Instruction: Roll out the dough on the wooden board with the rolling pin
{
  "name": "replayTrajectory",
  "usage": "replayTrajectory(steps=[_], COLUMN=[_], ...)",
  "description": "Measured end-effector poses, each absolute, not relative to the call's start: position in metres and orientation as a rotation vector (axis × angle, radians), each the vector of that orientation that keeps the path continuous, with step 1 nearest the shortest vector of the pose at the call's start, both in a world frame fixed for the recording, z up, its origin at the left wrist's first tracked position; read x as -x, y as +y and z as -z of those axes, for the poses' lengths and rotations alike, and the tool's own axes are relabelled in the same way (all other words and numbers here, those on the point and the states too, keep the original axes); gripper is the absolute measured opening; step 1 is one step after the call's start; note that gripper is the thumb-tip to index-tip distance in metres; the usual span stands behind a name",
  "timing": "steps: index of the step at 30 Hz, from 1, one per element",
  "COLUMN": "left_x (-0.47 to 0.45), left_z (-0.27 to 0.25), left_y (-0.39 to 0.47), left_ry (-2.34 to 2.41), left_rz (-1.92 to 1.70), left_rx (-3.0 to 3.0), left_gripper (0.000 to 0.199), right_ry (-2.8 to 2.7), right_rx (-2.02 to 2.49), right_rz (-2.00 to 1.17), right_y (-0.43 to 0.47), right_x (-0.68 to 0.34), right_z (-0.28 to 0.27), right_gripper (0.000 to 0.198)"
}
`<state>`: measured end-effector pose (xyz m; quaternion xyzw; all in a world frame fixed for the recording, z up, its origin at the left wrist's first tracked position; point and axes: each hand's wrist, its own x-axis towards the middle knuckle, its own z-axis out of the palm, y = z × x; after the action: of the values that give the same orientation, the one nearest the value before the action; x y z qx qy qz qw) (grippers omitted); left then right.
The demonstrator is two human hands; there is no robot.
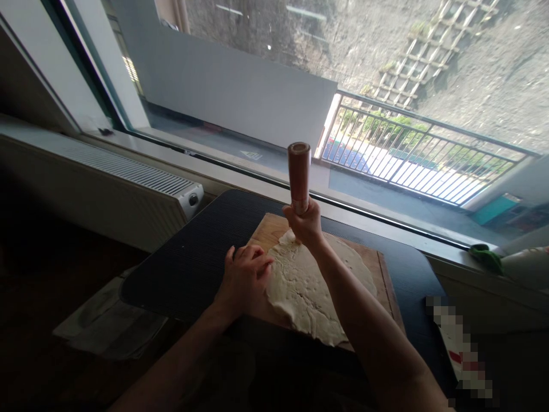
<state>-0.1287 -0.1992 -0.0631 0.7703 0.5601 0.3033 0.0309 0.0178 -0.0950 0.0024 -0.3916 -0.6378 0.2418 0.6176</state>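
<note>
Two bare hands, both mine, reach forward over a dark desk (180,263) with rounded corners, set beside a large window. My right hand (302,223) is wrapped firmly around the lower part of a thick, reddish-brown cylinder (299,174), which stands upright in my grip with its round end pointing up. Below it, a broad, pale sheet of dough (313,286) lies flat on a wooden board (262,228) on the desk. The dough is roughly round, with an uneven rim and a creased, dimpled surface, and it spreads to the board's near edge. My right forearm crosses above its right part.

My left hand (246,273) is at the dough's left edge, palm down, fingers half bent and slightly apart, with nothing visible in its grasp; I cannot tell whether the fingertips press on the dough.

To the left, a white radiator (141,183) runs below the window. Through the glass are a metal railing (407,151) and a grey slope (510,109). Light comes from outside, leaving the near side of the room dim.
</note>
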Motion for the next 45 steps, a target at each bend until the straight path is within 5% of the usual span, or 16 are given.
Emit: replayTrajectory(steps=[30, 45], left_x=[0.11, 0.08], left_z=[0.047, 0.04], left_y=[-0.182, -0.145], left_ry=[1.752, 1.568], left_rz=[-0.953, -0.681], left_rx=[-2.455, -2.693], left_gripper=[0.022, 0.02], right_ry=[-1.215, -1.184], right_rx=[0.975, 0.974], right_rz=[-0.636, -0.63], right_y=[-0.095, -0.094], right_x=[-0.038, -0.065], right_z=[-0.023, -0.011], right_gripper=[0.016, 0.019])
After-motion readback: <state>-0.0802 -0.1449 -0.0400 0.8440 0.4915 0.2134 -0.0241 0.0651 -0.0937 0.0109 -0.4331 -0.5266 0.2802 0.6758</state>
